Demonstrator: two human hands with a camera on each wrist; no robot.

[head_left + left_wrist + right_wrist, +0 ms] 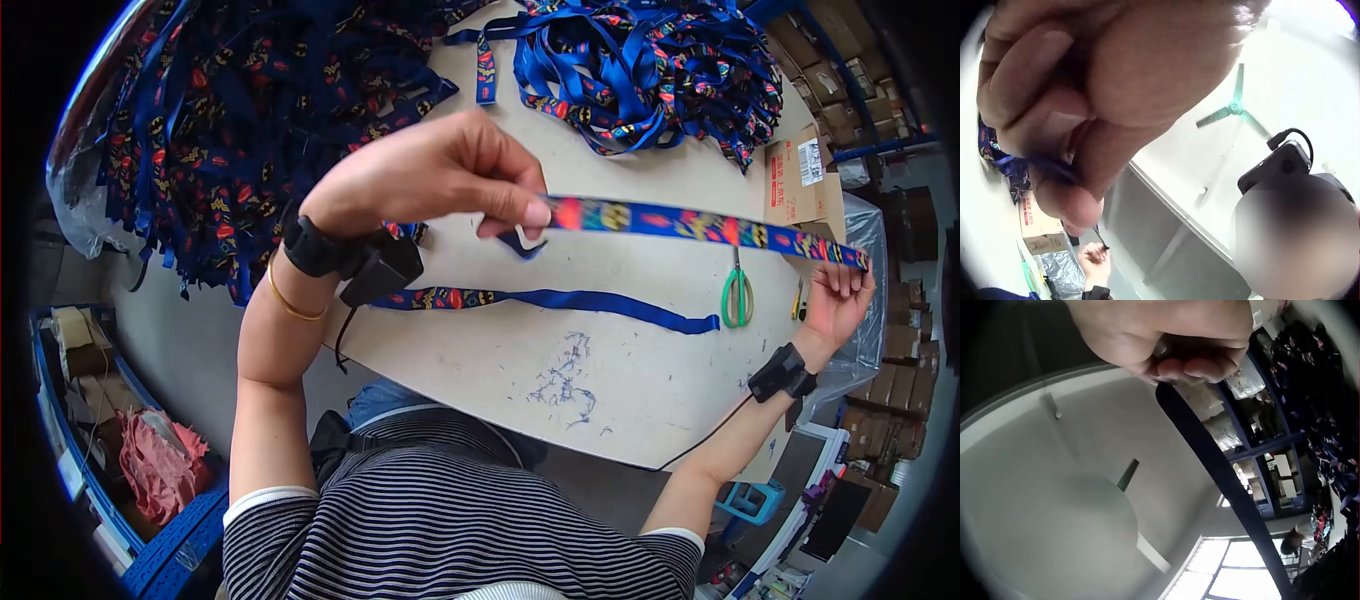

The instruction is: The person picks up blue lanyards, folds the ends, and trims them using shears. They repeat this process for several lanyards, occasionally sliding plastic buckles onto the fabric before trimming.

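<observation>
A blue printed ribbon strap [680, 222] stretches above the table between both hands. One end is pinched between the thumb and fingers of my left hand [430, 175]. At the other end, the fingers of my right hand [838, 305] curl round the strap. The right wrist view shows the strap's dark plain side [1222, 481] running down from those fingers. In the left wrist view, my left hand [1097, 81] covers most of its grip. A second strap [580, 302] lies along the table below the held one.
Heaped printed straps [250, 130] fill the left, and a looped bundle [640, 75] lies at the back. Green-handled scissors [738, 298] and a cardboard box [795, 190] are at the right. Thread scraps [565, 385] dot the table [480, 370]. Shelves [100, 400] stand beyond its left edge.
</observation>
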